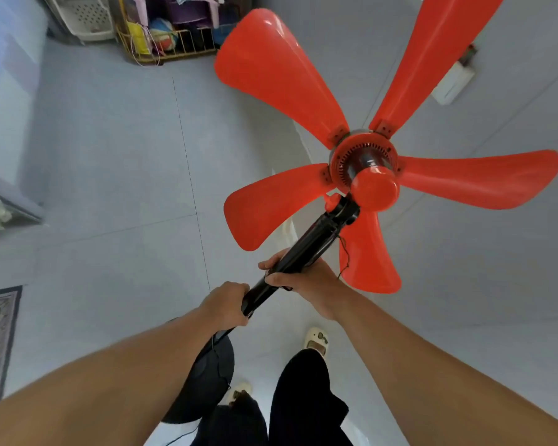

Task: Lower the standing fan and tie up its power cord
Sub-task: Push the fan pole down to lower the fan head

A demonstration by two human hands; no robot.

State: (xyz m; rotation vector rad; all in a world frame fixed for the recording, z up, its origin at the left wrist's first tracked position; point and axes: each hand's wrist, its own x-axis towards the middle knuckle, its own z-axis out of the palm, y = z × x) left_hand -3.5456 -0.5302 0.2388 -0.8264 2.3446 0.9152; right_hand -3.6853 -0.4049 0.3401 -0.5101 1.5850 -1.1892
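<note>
Both clenched round black fan pole (310, 246): left grip (227, 302) low, right grip (306, 280) just above. Five red blades (271, 75) at top. A thin cord (347, 259) hangs beside the pole.

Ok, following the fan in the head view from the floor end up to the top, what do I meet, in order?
round black base → left hand gripping the pole → right hand gripping it higher up → red motor hub → red blades
</note>
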